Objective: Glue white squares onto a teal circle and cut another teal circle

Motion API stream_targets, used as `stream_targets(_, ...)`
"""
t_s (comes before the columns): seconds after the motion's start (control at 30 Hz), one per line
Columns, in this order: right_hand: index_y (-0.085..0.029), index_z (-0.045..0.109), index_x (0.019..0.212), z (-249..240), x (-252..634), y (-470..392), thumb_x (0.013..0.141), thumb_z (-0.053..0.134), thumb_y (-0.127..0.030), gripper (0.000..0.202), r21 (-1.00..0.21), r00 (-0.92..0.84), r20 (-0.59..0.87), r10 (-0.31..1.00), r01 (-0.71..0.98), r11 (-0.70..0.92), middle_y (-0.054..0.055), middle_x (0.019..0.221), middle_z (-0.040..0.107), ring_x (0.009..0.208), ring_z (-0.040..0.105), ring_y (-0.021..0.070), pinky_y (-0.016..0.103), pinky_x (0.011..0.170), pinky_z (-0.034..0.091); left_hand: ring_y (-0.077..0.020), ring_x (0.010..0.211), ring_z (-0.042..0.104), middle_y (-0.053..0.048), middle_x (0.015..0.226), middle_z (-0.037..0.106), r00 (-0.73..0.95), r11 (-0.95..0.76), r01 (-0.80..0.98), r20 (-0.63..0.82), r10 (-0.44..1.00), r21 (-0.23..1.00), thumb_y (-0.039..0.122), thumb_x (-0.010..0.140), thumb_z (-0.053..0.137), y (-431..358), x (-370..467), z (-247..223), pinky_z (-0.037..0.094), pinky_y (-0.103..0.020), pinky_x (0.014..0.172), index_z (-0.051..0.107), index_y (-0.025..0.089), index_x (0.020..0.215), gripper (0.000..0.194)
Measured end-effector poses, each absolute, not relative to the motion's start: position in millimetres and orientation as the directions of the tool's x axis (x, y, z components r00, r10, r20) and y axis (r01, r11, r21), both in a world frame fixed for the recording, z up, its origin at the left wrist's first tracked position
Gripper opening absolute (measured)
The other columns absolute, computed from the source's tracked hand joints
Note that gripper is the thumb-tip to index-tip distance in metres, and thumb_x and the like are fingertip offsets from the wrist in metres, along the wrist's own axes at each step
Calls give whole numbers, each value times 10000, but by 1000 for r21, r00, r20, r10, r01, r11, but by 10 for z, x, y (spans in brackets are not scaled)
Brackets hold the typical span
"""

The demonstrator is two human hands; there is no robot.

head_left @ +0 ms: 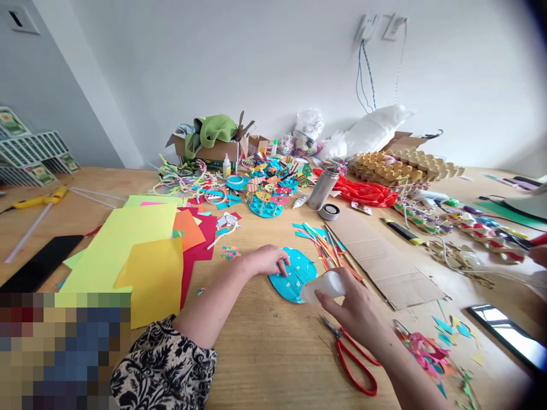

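A round blue disc with small whitish patches lies on the wooden table in front of me. My left hand reaches in from the left, fingers curled down onto the disc's left edge. In my right hand is a white plastic glue bottle, tilted over the disc's lower right edge; its tip cannot be made out. Below that hand lie red-handled scissors. Thin coloured paper strips spread just beyond the disc, and small confetti-like bits sit left of it.
Coloured paper sheets cover the left side. Behind the disc stand a decorated blue paper piece and a steel flask. Flat cardboard, paper scraps and a phone lie to the right. Another person's hand shows at the right edge.
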State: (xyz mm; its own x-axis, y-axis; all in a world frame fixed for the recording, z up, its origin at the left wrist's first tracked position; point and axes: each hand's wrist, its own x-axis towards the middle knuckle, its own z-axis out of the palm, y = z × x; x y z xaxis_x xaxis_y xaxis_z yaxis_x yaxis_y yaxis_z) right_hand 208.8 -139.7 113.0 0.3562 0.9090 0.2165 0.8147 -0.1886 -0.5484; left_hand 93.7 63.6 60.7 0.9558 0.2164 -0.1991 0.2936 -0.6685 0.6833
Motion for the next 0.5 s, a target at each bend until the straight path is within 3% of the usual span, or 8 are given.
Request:
stream_targets(0.23, -241, 467, 811, 1131, 2087, -1368, 780, 544, -389, 169, -544, 392, 200, 898, 807, -231, -24, 645, 581, 563, 548, 167, 282, 521, 409, -126, 858, 694, -9, 830, 759, 954, -670, 299, -205, 218, 679, -9, 709, 587, 637, 940, 610, 488, -191, 732, 659, 171, 1029, 374)
stream_targets(0.5, -230, 457, 832, 1082, 1995, -1228, 783, 548, -373, 176, -581, 317, 174, 932, 797, -163, 18, 713, 613, 624, 571, 189, 313, 571, 438, -142, 867, 696, -28, 854, 759, 948, -662, 319, -229, 222, 678, -23, 712, 569, 618, 930, 655, 495, -191, 707, 656, 151, 1058, 397)
